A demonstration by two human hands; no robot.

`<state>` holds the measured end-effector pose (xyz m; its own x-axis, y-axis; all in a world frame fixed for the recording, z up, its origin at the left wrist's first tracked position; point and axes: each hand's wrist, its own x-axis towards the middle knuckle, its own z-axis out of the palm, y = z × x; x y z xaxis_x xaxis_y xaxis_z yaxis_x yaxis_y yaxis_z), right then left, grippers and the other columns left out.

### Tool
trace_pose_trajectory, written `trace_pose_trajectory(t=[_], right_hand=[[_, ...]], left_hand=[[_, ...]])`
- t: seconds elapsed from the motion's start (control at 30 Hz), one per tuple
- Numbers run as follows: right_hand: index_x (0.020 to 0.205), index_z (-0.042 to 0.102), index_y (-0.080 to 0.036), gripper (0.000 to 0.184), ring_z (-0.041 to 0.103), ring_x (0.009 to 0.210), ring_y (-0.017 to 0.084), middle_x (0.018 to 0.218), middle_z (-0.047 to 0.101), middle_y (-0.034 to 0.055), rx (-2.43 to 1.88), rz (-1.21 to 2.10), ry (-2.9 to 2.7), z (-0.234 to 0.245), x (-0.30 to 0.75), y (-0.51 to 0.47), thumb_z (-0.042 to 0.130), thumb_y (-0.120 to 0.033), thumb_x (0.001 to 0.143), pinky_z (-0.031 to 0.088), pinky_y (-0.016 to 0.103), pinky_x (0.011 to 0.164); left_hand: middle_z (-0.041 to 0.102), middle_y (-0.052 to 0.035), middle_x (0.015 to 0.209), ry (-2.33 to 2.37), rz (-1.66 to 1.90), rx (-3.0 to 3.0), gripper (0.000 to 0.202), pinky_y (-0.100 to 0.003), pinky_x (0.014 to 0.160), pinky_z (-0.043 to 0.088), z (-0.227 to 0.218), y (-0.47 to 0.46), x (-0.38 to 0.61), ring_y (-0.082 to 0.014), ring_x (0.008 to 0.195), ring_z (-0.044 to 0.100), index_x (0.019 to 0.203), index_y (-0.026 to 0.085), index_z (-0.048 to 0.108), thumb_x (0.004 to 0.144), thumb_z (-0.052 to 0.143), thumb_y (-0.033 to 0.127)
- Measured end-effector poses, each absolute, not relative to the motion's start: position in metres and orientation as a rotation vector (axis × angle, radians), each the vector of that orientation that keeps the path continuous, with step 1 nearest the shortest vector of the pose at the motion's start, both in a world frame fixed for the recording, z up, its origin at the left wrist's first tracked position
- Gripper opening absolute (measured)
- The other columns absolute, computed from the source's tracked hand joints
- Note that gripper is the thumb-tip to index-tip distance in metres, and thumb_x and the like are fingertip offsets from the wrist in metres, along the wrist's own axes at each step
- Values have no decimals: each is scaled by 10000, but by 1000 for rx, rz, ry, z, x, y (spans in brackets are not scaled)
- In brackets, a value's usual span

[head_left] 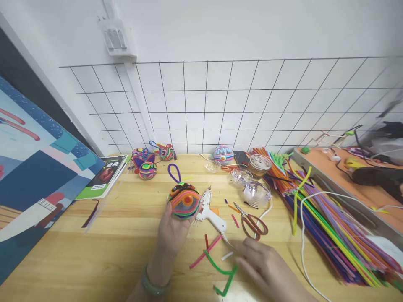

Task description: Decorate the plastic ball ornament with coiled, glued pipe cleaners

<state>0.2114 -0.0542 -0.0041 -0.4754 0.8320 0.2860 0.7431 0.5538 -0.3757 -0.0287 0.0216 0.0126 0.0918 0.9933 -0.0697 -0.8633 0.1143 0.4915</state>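
My left hand [174, 228] holds up a round ornament [185, 201] from below, its fingers around the lower side. Coloured pipe cleaners cover the ball in bands, with an orange-and-grey eye shape facing me and a purple loop [175, 173] above it. My right hand [262, 262] is low over the table, fingers bent and apart, with nothing visible in them. Its fingertips are close to a bent green pipe cleaner [231, 277] and a short whitish stick [227, 256]; contact is unclear. Behind these lie a white glue gun [214, 218] and brown-handled scissors [255, 224].
Several finished ornaments [147, 170] stand at the back left, another ball [223, 154] at the back centre. Clear plastic half-shells [256, 193] and a round tub [259, 163] sit right of centre. Pipe cleaner bundles [333, 235] and a white cable [302, 243] line the right side.
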Motion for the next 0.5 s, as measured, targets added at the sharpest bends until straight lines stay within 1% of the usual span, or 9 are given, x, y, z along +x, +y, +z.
trace_pose_trajectory(t=[0.07, 0.13, 0.23, 0.3, 0.4, 0.43, 0.5], right_hand=[[1096, 679, -235, 327, 717, 798, 192, 935, 729, 68, -1385, 163, -2216, -4, 231, -43, 379, -317, 995, 577, 275, 667], [1072, 699, -231, 334, 723, 824, 214, 950, 740, 76, -1488, 123, -2114, -6, 250, -31, 413, -378, 979, 586, 294, 666], [996, 718, -228, 334, 723, 759, 213, 886, 744, 75, -1567, 121, -2084, -9, 261, -21, 430, -396, 972, 579, 291, 619], [955, 716, -226, 331, 716, 782, 210, 899, 735, 78, -1543, 104, -2156, -9, 252, -19, 416, -365, 979, 576, 295, 652], [936, 694, -207, 325, 691, 829, 201, 905, 705, 80, -1520, 87, -2320, -8, 222, -17, 376, -255, 989, 563, 313, 729], [928, 687, -206, 303, 683, 829, 196, 901, 694, 75, -1510, 83, -2338, -9, 210, -15, 389, -232, 980, 557, 312, 740], [1023, 661, -197, 226, 671, 864, 204, 962, 675, 86, -1518, 67, -2345, -13, 189, -7, 447, -221, 953, 549, 317, 751]], left_hand=[[731, -55, 1105, 410, 1439, 380, 299, -567, 1055, 361, 12, 22, -30, -320, 1153, 603, 1033, 278, 715, 816, 614, 456], [732, -52, 1104, 400, 1456, 368, 308, -549, 1047, 379, 14, 23, -32, -317, 1133, 617, 1042, 288, 712, 806, 623, 466], [740, -53, 1077, 434, 1502, 309, 313, -534, 1014, 422, 18, 23, -35, -323, 1070, 650, 1003, 265, 723, 775, 659, 470], [741, -53, 1065, 458, 1530, 278, 319, -536, 998, 435, 20, 23, -36, -324, 1049, 658, 984, 253, 723, 762, 671, 476], [739, -51, 1059, 497, 1560, 280, 319, -538, 996, 434, 21, 23, -36, -304, 1051, 654, 980, 242, 713, 774, 663, 480], [736, -51, 1065, 516, 1575, 294, 321, -533, 996, 434, 21, 24, -35, -291, 1054, 652, 991, 238, 706, 781, 659, 477], [726, -56, 1095, 556, 1608, 338, 336, -508, 996, 438, 20, 25, -32, -265, 1066, 643, 1037, 233, 685, 789, 662, 458]])
